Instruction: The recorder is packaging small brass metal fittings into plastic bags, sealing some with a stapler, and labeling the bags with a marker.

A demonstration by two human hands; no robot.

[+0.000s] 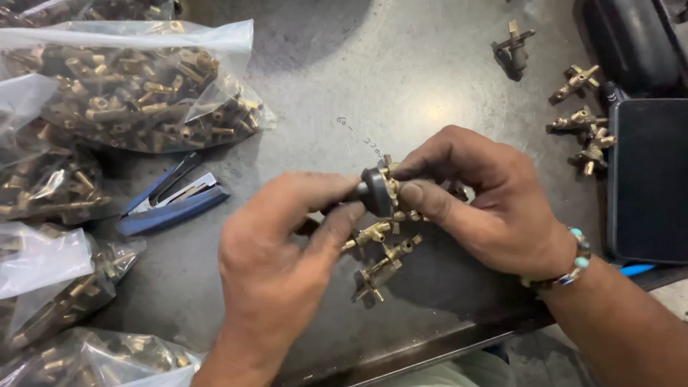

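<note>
Left hand [276, 247] pinches the dark knob [374, 192] while right hand [476, 193] grips the brass valve [393, 183] behind it, steadying both above the table [322, 86]. Loose brass fittings [380, 261] lie at six o'clock

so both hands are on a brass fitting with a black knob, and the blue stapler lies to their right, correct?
Not quite. In the head view the blue stapler lies left of the hands, beside the bags of brass parts. Left hand and right hand do hold the brass fitting with a black knob.
</note>
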